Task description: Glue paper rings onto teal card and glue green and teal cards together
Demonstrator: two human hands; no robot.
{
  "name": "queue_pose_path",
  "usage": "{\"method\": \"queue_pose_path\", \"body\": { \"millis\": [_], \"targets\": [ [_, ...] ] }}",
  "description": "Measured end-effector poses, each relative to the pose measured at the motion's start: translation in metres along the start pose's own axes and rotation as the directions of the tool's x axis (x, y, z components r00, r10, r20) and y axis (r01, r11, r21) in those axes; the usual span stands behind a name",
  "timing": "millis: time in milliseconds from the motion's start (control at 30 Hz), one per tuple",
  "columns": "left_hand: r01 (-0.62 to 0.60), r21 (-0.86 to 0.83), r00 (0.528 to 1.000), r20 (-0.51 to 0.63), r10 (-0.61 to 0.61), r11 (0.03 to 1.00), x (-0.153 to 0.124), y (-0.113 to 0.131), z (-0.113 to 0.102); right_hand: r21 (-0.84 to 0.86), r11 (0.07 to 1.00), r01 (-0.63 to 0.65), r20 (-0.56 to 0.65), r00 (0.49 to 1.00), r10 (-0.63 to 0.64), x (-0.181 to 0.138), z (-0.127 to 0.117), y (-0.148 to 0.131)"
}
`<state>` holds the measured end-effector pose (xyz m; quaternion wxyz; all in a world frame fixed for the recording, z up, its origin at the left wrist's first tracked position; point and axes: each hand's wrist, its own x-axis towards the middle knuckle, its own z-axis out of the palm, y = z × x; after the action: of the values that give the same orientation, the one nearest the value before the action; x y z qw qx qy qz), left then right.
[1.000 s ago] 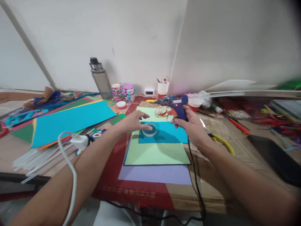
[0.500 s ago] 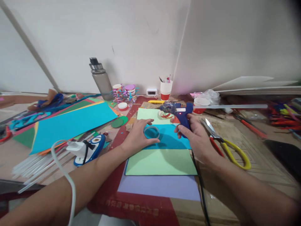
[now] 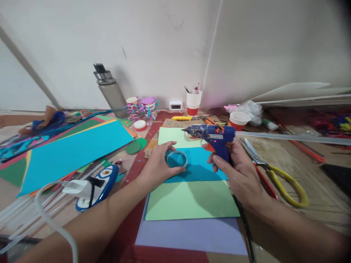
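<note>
While the right hand (image 3: 242,164) grips a blue hot-glue gun (image 3: 221,141) by its handle, the half-open left hand (image 3: 156,164) brackets a white ring (image 3: 187,160) between thumb and fingers, contact unclear. Likely light and crushable, it suits a rim hold.

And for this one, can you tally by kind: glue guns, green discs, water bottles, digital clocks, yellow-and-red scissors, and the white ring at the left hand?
Glue gun, in the right hand: 1
Green discs, overlapping: 2
Water bottle: 1
Digital clock: 1
Yellow-and-red scissors: 1
White ring, at the left hand: 1
Total: 7
</note>
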<state>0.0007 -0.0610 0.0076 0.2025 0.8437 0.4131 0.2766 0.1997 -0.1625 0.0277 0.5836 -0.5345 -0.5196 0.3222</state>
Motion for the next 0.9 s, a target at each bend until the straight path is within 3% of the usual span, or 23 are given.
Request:
{"method": "queue_pose_path", "body": {
  "millis": [500,900],
  "targets": [
    [-0.055,-0.058,0.998,0.027,0.057,0.997,-0.0023,0.0001,-0.0065,0.041,0.999,0.013,-0.047,0.999,-0.011,-0.0012,0.0019,-0.0024],
    [-0.01,-0.047,0.999,0.035,0.012,0.999,-0.0044,0.0001,-0.0035,0.036,0.999,0.0,-0.04,0.999,0.001,-0.0033,0.0012,0.0012]
  ]
}}
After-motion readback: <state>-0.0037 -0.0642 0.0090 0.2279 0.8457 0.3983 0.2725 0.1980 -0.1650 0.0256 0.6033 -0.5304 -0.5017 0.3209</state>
